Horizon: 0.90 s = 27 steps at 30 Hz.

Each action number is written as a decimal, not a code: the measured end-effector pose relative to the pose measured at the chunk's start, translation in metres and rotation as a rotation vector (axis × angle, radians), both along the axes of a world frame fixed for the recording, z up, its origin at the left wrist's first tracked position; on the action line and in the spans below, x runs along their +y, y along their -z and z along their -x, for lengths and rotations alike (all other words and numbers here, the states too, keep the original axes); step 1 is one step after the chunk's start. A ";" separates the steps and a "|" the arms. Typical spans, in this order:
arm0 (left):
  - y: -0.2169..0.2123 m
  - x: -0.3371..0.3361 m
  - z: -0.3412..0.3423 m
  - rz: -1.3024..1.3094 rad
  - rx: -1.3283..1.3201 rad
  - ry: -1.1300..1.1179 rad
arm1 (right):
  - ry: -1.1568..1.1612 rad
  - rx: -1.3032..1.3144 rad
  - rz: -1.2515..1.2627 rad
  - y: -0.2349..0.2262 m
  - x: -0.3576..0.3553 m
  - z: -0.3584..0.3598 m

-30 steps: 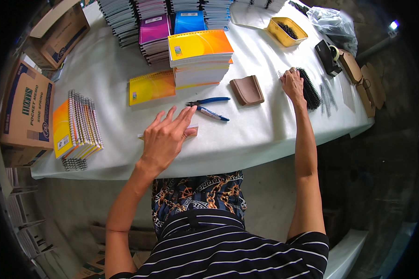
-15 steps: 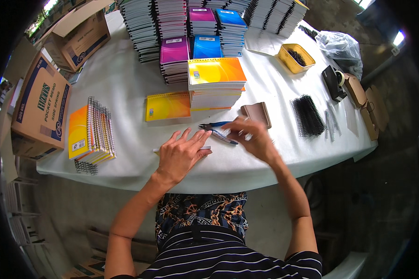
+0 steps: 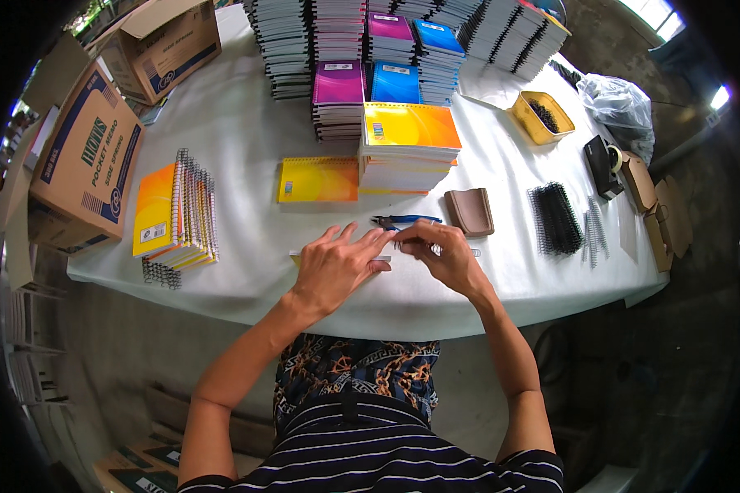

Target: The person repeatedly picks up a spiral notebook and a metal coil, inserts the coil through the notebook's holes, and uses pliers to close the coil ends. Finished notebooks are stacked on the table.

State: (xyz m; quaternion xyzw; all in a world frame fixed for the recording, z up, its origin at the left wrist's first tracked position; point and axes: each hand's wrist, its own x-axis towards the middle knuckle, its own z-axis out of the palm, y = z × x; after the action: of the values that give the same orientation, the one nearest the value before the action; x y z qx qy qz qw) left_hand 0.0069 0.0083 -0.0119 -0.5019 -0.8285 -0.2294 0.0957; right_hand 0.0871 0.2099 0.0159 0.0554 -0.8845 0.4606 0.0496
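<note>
My left hand (image 3: 341, 264) lies over a thin notepad (image 3: 295, 258), mostly hidden beneath it. Its fingers reach over the far side, with the thumb at the near edge, keeping hold of the pad. Close to those fingertips, my right hand (image 3: 441, 256) is closed in a pinch at the pad's right end. A short end of a wire coil (image 3: 475, 253) shows past the right hand; the rest is hidden by the fingers. Just beyond both hands lie blue-handled cutting pliers (image 3: 411, 219), their lower part covered. A brown curved holder (image 3: 469, 212) stands right of the pliers.
Beyond the hands are a yellow notebook (image 3: 318, 180) and a stack of yellow-orange notebooks (image 3: 411, 140). Coil-bound notebooks (image 3: 168, 214) sit left; black coils (image 3: 556, 218), a yellow tub (image 3: 543, 117) and a tape dispenser (image 3: 604, 168) are right. Cardboard boxes (image 3: 86, 164) line the left edge.
My right hand has come down and left from above the pliers to meet my left fingertips. The left hand keeps its place on the pad. The view has shifted slightly.
</note>
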 end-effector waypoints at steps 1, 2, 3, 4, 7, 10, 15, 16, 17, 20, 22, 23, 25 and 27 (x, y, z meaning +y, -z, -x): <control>0.000 0.000 0.001 -0.003 0.017 0.003 | -0.018 0.045 -0.003 0.003 0.000 0.001; -0.001 0.000 -0.001 -0.001 0.027 0.005 | -0.035 0.082 0.000 0.006 -0.001 0.000; -0.002 0.000 -0.001 0.001 0.035 0.008 | -0.041 0.060 0.028 0.008 -0.003 -0.001; -0.003 0.000 -0.001 0.027 0.014 -0.009 | -0.053 0.007 0.123 0.008 -0.001 0.000; -0.002 0.003 0.002 0.057 -0.027 -0.038 | -0.071 -0.023 0.152 0.009 0.005 -0.002; -0.001 0.000 0.003 0.070 -0.043 -0.050 | -0.008 -0.201 0.203 0.000 -0.001 0.000; 0.000 0.003 0.004 0.008 -0.005 -0.013 | 0.043 -0.004 0.127 0.009 0.001 0.003; 0.000 0.004 0.004 0.011 -0.006 -0.013 | 0.028 0.019 0.124 0.010 0.001 0.003; 0.000 0.003 0.004 0.013 -0.008 -0.014 | 0.024 0.024 0.094 0.010 0.001 0.004; 0.000 0.003 0.005 0.017 -0.010 -0.016 | 0.031 0.065 0.046 0.007 -0.003 0.006; 0.000 0.002 0.005 0.012 -0.003 -0.019 | 0.064 0.123 0.068 0.007 -0.008 0.004; 0.000 0.003 0.004 0.020 -0.012 -0.024 | 0.065 0.164 0.047 0.009 -0.009 0.003; -0.003 0.004 0.004 0.036 -0.029 -0.033 | 0.067 0.245 0.005 0.015 -0.011 0.002; 0.000 0.003 0.005 0.033 -0.025 -0.029 | 0.070 0.241 0.019 0.016 -0.012 0.000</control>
State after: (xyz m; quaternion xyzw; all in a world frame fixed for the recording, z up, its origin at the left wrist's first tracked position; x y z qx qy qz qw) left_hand 0.0023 0.0111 -0.0118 -0.4882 -0.8405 -0.2207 0.0806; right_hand 0.0871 0.1979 0.0000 0.0787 -0.8691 0.4569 0.1721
